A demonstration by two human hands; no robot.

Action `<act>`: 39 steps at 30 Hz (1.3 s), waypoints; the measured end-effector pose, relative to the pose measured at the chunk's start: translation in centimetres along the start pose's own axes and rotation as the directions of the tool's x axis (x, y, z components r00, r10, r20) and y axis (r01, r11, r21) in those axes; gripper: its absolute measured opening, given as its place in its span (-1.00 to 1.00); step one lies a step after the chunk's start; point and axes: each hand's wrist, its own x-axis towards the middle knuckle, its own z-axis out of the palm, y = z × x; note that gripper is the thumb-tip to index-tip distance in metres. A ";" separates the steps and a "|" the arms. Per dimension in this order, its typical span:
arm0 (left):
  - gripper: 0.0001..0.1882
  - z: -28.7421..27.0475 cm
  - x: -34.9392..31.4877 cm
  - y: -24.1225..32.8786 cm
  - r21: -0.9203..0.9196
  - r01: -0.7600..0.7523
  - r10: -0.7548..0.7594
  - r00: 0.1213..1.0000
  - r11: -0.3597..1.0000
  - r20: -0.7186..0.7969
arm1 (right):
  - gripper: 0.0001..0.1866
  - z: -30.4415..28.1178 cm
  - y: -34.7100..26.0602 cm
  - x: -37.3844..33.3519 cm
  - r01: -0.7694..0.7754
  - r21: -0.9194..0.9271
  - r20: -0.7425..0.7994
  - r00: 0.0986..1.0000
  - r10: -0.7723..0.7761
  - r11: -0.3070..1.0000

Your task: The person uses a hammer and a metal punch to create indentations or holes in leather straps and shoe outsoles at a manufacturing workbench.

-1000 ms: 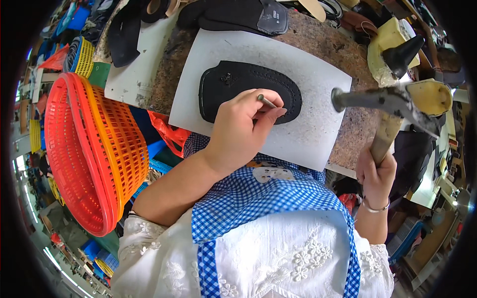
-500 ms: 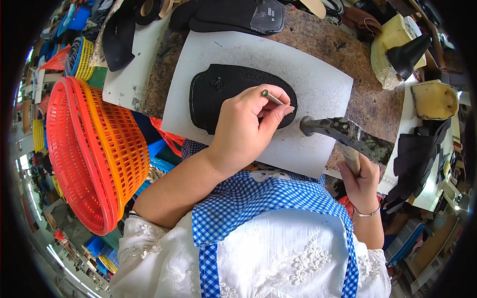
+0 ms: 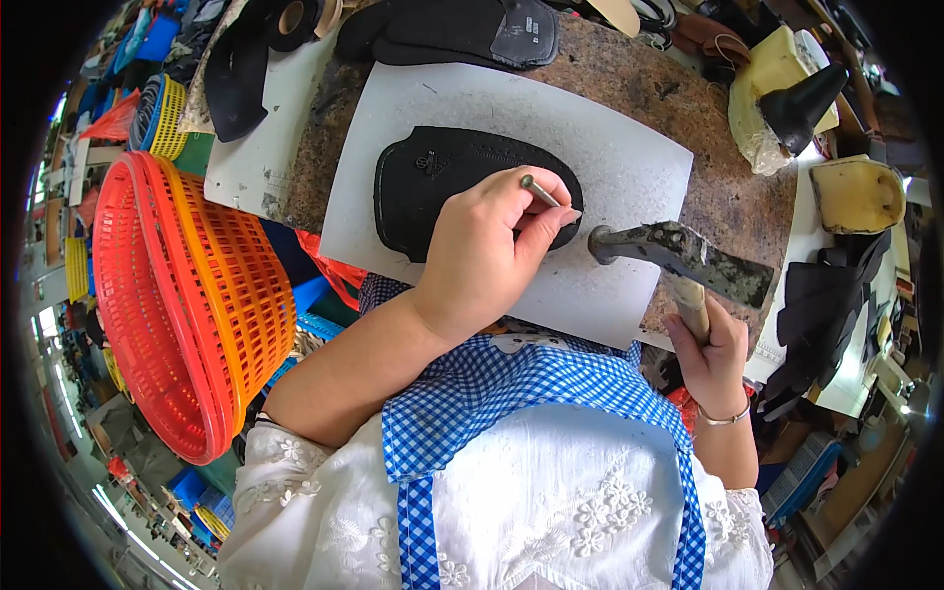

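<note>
A black shoe-upper piece (image 3: 418, 182) lies flat on a white cutting board (image 3: 629, 157), with small holes along its far edge. Pinched in my left hand (image 3: 482, 246) is a thin metal punch (image 3: 539, 191), tilted over the right end of the black piece. Its lower tip is hidden by my fingers. My right hand (image 3: 715, 356) is wrapped round the wooden handle of a hammer (image 3: 688, 261). The hammer's round face is just right of the black piece, over the board; whether it touches the board I cannot tell.
Under the board is a worn brown tabletop (image 3: 733, 206). Stacked black pieces (image 3: 442, 34) lie at its far edge. Red and orange plastic baskets (image 3: 187, 305) stand at the left. To the right are a yellowish block (image 3: 777, 88) with a black cone, and hanging black strips (image 3: 821, 324).
The hammer has shifted very slightly, its head turning a little. My left hand keeps the punch in nearly the same spot; the whole view has drifted a few pixels.
</note>
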 end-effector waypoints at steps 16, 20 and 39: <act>-0.90 0.5 0.0 0.8 0.073 -0.016 0.020 0.998 0.997 -0.058 | -0.90 -3.8 -3.4 3.3 0.247 -0.192 -0.177 0.943 -0.281 0.950; -0.93 -0.5 -0.2 0.0 -0.125 0.135 -0.131 0.991 0.983 0.041 | -0.82 -3.4 -3.1 2.8 0.036 0.235 -0.178 0.984 0.006 0.971; -0.92 -0.9 -0.8 0.1 -0.178 0.124 -0.118 0.992 0.976 0.045 | -0.96 -3.8 -3.5 3.0 0.128 0.108 -0.165 0.980 -0.109 0.986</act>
